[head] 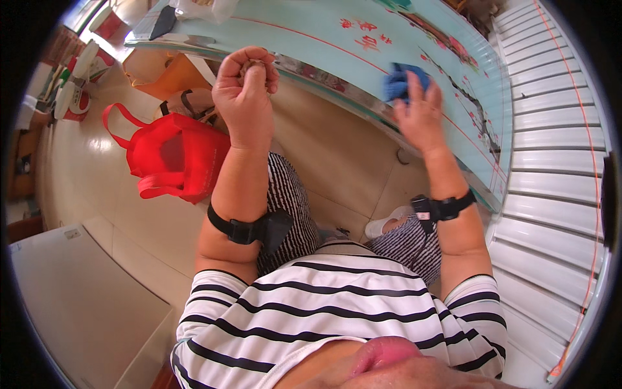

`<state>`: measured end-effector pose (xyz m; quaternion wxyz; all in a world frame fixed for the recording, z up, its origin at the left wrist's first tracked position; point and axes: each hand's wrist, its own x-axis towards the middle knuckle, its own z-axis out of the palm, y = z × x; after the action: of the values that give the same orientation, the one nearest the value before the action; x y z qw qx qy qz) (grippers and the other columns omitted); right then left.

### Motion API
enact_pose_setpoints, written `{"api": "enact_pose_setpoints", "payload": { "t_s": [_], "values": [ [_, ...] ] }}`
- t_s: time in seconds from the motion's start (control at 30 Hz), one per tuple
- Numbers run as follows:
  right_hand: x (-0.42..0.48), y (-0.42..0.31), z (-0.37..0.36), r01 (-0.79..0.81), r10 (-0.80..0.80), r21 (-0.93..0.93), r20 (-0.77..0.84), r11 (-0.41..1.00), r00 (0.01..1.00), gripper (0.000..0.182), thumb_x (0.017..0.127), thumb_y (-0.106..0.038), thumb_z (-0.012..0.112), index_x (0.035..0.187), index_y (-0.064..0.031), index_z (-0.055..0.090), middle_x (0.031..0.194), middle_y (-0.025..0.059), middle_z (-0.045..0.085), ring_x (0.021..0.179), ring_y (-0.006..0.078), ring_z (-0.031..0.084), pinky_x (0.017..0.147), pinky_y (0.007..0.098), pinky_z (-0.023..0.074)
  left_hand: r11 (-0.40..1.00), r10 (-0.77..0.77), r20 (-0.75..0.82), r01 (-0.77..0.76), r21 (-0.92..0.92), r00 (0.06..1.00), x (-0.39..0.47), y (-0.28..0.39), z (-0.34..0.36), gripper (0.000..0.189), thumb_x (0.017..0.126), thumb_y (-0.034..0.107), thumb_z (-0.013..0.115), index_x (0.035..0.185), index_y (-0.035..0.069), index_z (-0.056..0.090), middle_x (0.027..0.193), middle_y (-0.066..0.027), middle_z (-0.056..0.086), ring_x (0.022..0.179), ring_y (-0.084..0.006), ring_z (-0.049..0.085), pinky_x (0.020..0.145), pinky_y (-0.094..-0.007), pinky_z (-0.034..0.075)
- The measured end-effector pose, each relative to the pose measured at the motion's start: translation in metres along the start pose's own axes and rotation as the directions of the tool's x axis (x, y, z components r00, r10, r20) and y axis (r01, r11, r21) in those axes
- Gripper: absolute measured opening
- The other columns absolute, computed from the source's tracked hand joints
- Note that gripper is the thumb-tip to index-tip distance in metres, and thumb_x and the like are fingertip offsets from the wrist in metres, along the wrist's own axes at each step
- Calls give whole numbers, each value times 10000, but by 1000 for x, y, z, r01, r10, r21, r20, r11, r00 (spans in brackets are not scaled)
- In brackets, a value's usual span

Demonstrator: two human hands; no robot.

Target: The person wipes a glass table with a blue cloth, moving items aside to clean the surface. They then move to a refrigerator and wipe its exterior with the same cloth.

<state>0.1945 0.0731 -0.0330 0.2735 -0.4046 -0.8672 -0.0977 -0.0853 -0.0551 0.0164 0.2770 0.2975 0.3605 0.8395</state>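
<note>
My left hand (247,92) is raised near the front edge of the glass-topped table, with its fingers curled round a small brownish thing whose kind I cannot tell. My right hand (419,109), slightly blurred, is over the table and has a blue cloth (399,82) at its fingertips. The cloth is bunched up and lies against the pale blue tabletop (311,41), which bears red characters and painted blossom branches. Black straps with small black devices are round both forearms.
A red fabric bag (180,155) stands on the tiled floor at left, beside an orange bag (170,75). A dark flat object (163,22) and a plastic bag (206,8) lie at the table's far left. A white radiator-like slatted surface (549,165) runs along the right.
</note>
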Motion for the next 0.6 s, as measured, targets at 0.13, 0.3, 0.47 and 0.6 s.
{"api": "enact_pose_setpoints", "payload": {
  "t_s": [0.13,0.3,0.47,0.6],
  "values": [
    [51,-100,34,121,-132,153,65,981,989,628,785,-319,672,1359,-192,454,1387,273,376,1275,472,332,1072,576,279,1000,11,15,-11,4,1000,-1,-2,-1,166,877,-49,478,979,-13,604,869,-94,629,645,-124,522,555,-236,401],
    [117,-171,76,-4,-53,217,257,976,965,612,858,-451,564,1411,-241,408,1500,192,288,1397,422,198,1134,571,164,1000,-15,0,15,-23,1000,0,-4,3,179,847,-47,497,974,3,613,869,-85,617,647,-131,530,532,-225,400],
    [166,-149,99,-67,25,170,238,983,971,557,850,-427,579,1362,-242,462,1404,166,396,1341,367,316,1087,519,267,998,-59,-77,58,-7,995,5,-7,-2,164,872,-54,469,952,-9,605,855,-91,618,614,-102,495,497,-209,361],
    [168,-67,101,-243,244,-37,242,969,939,595,808,-442,607,1357,-269,456,1378,157,418,1324,356,343,1070,519,294,998,-57,-8,57,-32,998,9,-12,-10,116,886,-27,507,939,0,607,889,-91,629,642,-101,512,500,-193,367]
  ]
}}
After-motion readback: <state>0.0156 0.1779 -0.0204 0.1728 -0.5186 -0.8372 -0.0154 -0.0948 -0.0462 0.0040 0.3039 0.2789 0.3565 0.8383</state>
